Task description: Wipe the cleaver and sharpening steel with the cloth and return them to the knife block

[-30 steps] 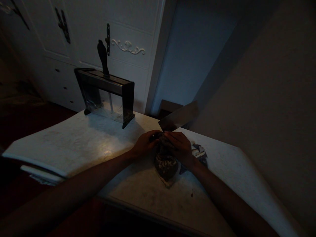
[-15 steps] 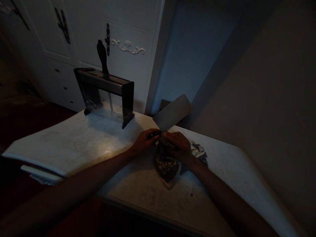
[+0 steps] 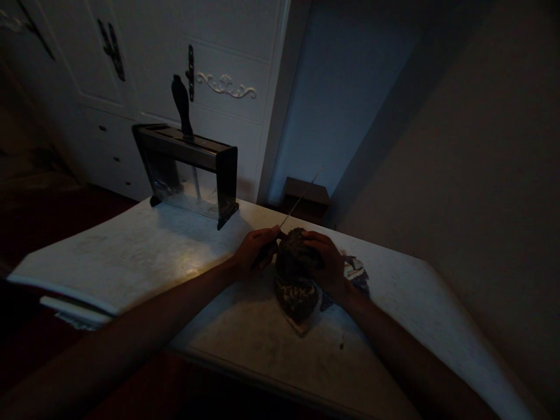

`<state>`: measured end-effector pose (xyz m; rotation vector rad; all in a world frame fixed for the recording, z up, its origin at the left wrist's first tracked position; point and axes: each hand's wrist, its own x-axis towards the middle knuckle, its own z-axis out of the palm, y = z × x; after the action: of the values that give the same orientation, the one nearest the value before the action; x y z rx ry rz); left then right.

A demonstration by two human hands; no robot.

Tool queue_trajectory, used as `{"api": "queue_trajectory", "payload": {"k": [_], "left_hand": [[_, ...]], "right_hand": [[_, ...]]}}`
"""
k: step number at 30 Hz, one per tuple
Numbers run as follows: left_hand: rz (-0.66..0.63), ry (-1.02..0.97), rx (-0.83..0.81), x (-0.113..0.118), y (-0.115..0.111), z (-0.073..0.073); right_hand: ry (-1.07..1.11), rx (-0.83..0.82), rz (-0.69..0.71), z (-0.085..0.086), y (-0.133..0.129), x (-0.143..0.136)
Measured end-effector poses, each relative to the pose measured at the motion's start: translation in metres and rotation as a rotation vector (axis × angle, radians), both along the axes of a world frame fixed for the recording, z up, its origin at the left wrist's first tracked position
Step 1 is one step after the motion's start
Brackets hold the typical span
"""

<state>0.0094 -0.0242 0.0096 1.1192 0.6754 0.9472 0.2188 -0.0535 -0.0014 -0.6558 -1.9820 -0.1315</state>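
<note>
My left hand (image 3: 258,248) is closed round the handle of a cleaver (image 3: 301,196). The blade points up and away, seen nearly edge-on as a thin line. My right hand (image 3: 326,259) grips a dark brown patterned cloth (image 3: 297,297), its fingers curled over the bunched top close to the cleaver's handle. The cloth's lower end hangs to the white table (image 3: 245,321). Beside my right wrist lies a crumpled grey and pale cloth (image 3: 357,274), partly hidden by the hand.
A dark-framed knife stand (image 3: 184,143) with clear sides stands at the table's back left, a black-handled knife (image 3: 181,105) upright in it. Behind are a white cabinet (image 3: 236,46) and a brown box (image 3: 306,195). A wall rises on the right. The light is dim.
The cleaver has turned from showing its broad flat face to nearly edge-on. My right hand has shifted slightly right with the cloth, away from the blade's base.
</note>
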Motion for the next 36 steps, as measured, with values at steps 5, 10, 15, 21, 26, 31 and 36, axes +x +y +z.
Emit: {"api": "queue_trajectory", "payload": {"k": [5, 10, 15, 21, 26, 31, 36], "left_hand": [[-0.174, 0.013, -0.107, -0.001, -0.001, 0.001], [-0.278, 0.061, -0.131, 0.001, 0.0, -0.005], [-0.299, 0.081, -0.093, 0.002, -0.001, -0.007], [-0.332, 0.06, -0.059, 0.001, -0.001, -0.006], [-0.381, 0.055, -0.129, -0.002, 0.002, -0.006], [-0.356, 0.028, -0.123, -0.005, 0.0, 0.0], [-0.316, -0.025, -0.054, -0.007, -0.001, 0.004]], "right_hand": [[-0.032, 0.006, 0.056, 0.006, -0.009, -0.003], [-0.101, 0.012, 0.088, 0.011, -0.012, -0.009], [-0.155, 0.039, 0.054, 0.013, -0.012, -0.011], [-0.141, 0.098, 0.088, 0.009, -0.007, -0.013], [-0.155, 0.059, 0.063, 0.008, -0.004, -0.012], [-0.152, -0.013, 0.037, 0.003, 0.001, -0.011], [-0.021, -0.22, -0.048, -0.004, 0.005, -0.007]]}}
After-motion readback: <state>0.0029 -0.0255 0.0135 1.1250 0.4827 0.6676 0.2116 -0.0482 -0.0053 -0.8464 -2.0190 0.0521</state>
